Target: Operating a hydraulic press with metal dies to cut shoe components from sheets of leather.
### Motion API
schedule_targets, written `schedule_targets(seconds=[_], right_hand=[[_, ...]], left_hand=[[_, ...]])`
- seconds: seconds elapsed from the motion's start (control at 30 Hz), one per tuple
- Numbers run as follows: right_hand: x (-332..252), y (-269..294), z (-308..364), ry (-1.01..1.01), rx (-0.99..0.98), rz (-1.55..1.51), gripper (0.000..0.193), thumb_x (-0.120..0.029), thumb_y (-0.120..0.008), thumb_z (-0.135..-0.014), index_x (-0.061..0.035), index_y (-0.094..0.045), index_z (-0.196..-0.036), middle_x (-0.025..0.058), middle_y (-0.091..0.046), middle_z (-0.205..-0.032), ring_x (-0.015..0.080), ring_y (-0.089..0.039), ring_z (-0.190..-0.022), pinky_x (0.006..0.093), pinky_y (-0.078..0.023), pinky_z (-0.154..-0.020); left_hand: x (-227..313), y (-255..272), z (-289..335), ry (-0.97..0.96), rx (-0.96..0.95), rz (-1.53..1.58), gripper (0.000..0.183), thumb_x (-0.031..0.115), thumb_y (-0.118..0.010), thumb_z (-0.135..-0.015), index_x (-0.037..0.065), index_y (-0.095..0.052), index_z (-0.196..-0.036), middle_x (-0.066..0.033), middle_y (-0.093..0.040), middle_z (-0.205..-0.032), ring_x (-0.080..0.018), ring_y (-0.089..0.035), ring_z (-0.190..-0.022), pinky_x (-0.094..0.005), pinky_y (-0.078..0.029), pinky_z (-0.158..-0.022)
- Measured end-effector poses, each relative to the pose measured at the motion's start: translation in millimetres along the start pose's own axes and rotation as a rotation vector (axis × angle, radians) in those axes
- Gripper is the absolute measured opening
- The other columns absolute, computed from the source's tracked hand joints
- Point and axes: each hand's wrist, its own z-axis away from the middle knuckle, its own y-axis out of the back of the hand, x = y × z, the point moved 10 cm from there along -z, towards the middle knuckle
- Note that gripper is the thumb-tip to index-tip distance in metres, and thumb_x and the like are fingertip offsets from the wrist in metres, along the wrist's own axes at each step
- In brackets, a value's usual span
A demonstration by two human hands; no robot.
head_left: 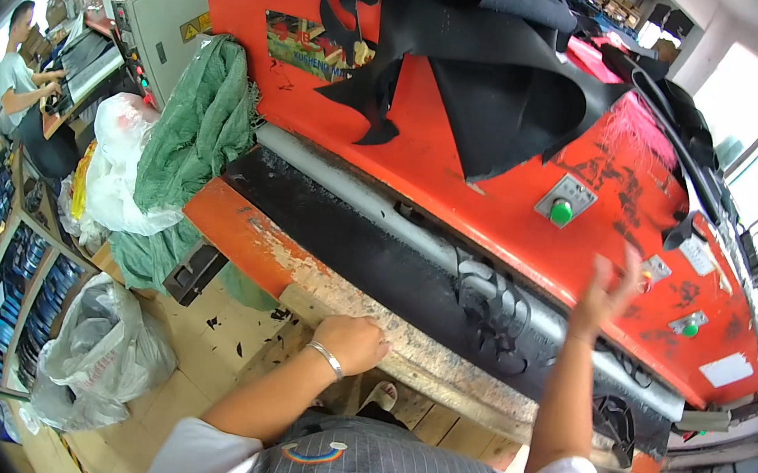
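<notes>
My left hand (351, 343), a bracelet at its wrist, is closed at the worn front ledge (437, 378) of a big red machine (462, 190); whatever its curled fingers may hold is hidden. Raised above the machine's right side, my right hand (609, 291) is open with fingers spread, near a small switch plate (657, 270). A green button (561, 212) sits on the panel farther left. Between the ledge and a silvery bar (340, 172) runs a black bed (315, 214). Looped black cutouts (490, 304) lie on it, and more black strips (615, 423) hang at its right end.
Black sheet material (505, 81) drapes over the machine's top. Green sacks (192, 126) and a white bag (120, 169) stand left of it. A clear plastic bag (110, 354) lies beside shelves (14, 284) of dark stacks. Another person (21, 84) works at a table far left.
</notes>
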Motion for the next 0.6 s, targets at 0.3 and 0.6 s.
schedule_targets(seconds=[0.3, 0.6], right_hand=[[-130.2, -189.8, 59.4, 0.231, -0.763, -0.449, 0.042, -0.011, -0.078, -0.072, -0.0017, -0.063, -0.111, 0.0133, -0.065, -0.100, 0.0326, -0.057, -0.097, 0.0403, -0.046, -0.086], [-144.8, -265.1, 157.3, 0.343, -1.089, -0.212, 0.054, -0.020, -0.076, -0.073, -0.0049, -0.060, -0.122, 0.0098, -0.060, -0.119, 0.0280, -0.051, -0.115, 0.0398, -0.042, -0.096]], left_hand=[[-0.4, 11.3, 17.6, 0.064, 0.009, 0.021, 0.032, 0.033, -0.054, -0.087, 0.007, -0.070, -0.079, -0.0091, -0.068, -0.094, -0.0297, -0.068, -0.079, -0.0453, -0.054, -0.071], [-92.1, 94.0, -45.3, -0.049, 0.489, 0.424, 0.023, 0.016, -0.056, -0.090, 0.005, -0.070, -0.106, -0.0167, -0.067, -0.099, -0.0334, -0.065, -0.091, -0.0378, -0.052, -0.083]])
